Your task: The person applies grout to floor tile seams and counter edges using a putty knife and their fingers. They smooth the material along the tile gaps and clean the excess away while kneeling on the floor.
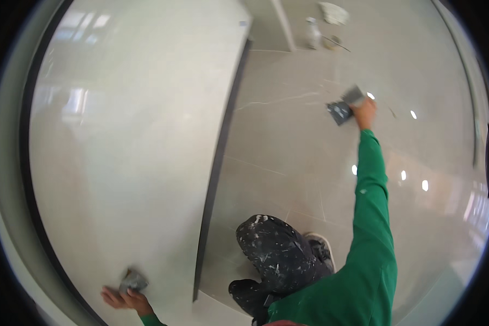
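My right hand reaches far out over the tiled floor, its fingers closed on a flat grey piece with straight edges. Against that lies a dark square piece smeared with white; whether the hand grips both, I cannot tell. At the lower left, my left hand is over a glossy white panel. By its thumb is a small grey, crumpled-looking wad, blurred and apparently held. Some fingers of this hand stretch to the left.
The panel has a dark edge strip beside the tiled floor. A spray bottle, a white cloth and a roll of tape with a thin stick lie at the far side. My paint-spotted knee is near the panel.
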The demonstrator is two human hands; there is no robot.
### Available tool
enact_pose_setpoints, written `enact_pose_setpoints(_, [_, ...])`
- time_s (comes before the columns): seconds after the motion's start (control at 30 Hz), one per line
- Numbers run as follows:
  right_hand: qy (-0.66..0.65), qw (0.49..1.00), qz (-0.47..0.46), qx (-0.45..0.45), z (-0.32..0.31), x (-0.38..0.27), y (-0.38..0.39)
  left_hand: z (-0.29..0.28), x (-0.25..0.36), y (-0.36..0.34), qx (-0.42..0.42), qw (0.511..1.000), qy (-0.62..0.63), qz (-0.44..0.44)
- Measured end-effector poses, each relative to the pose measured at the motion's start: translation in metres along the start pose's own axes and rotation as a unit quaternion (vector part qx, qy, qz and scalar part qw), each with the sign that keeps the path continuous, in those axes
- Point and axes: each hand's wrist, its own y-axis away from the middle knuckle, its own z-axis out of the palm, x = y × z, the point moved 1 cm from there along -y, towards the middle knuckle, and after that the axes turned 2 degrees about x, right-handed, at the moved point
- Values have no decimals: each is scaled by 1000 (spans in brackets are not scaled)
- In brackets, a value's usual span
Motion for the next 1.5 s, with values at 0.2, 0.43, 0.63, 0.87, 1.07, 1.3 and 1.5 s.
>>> enact_pose_setpoints(0.2, [-144,987,2,-66,24,49,-20,7,-12,19,7,996,80,-27])
enact_pose_setpoints(0.43, [-698,559,159,-419,-80,-22,176,-43,-6,-9,-57,981,171,-72])
enact_pose_setpoints(0.63, [-696,393,102,-592,-221,-108,335,-121,8,16,-93,904,358,-215])
enact_pose_setpoints(0.87, [-555,393,-98,-727,-385,-214,458,-203,144,369,-210,639,324,-666])
enact_pose_setpoints(1.07, [-381,383,-307,-784,-457,-280,608,-322,274,602,-392,364,212,-818])
enact_pose_setpoints(1.3, [-354,335,-446,-750,-551,-360,811,-388,406,679,-639,277,318,-643])
enact_pose_setpoints(1.5, [-408,295,-463,-729,-600,-397,944,-367,403,623,-657,192,242,-688])
